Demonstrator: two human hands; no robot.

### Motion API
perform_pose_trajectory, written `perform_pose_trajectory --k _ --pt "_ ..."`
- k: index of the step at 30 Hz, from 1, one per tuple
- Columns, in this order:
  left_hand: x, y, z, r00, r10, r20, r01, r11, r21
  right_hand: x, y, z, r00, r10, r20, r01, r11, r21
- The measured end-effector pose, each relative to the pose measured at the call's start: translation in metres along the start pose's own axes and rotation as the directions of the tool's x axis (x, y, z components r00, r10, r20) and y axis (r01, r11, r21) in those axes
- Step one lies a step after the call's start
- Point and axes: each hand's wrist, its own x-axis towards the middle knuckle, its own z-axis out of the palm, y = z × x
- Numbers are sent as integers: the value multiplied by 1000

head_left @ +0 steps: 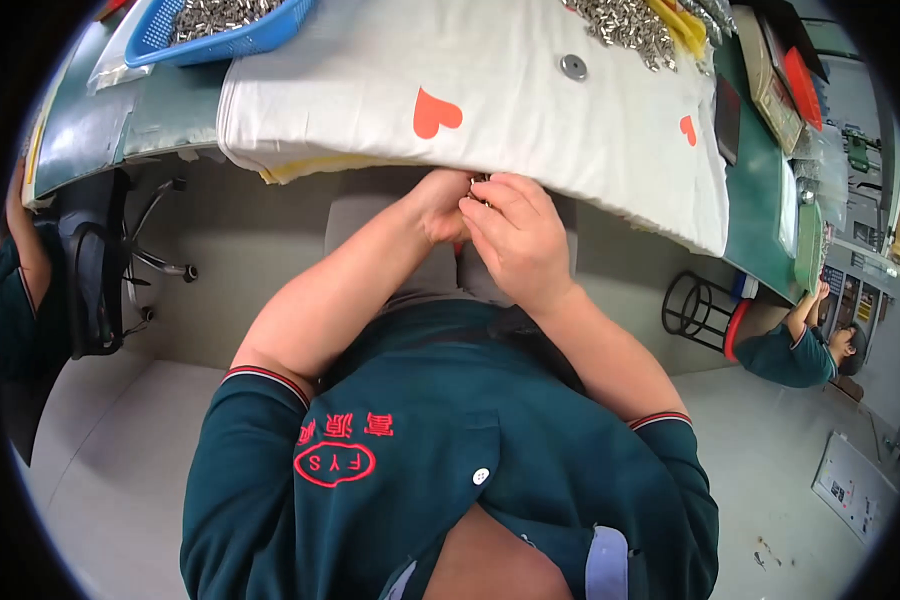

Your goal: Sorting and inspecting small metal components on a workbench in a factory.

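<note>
My left hand [442, 208] is curled at the near edge of the cloth-covered table, with small metal parts [481, 182] showing at its fingers. Against it, my right hand [526, 243] pinches at the same small parts with thumb and fingertips. The fingers partly hide these parts, so their exact shape cannot be made out. On the white cloth [340, 75] with red hearts, a heap of small silvery metal parts [630, 32] lies at the far right. A round metal disc [573, 67] with a dark centre rests just left of that heap.
A blue plastic basket [240, 43] of small metal parts stands at the far left. Yellow and clear bags [685, 28] lie beyond the heap. A black office chair [95, 270] is at left, a round stool [698, 312] at right. Other people sit at both sides.
</note>
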Motion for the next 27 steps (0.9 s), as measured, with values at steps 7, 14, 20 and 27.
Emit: perform_pose_trajectory --k 7,14,20,27 --pt "-3 -1 -5 999 19 32 -19 1000 -18 -3 -1 -7 998 41 54 -45 996 71" --pt "-41 8 -15 982 -78 -173 59 992 -114 19 9 -60 996 89 21 -89 996 -4" --pt "-134 15 16 957 120 -263 -169 971 -171 13 35 -85 975 208 -81 -214 975 -67" --pt "-166 85 70 936 332 -114 -335 942 -6 6 47 -65 958 276 -79 -278 960 -22"
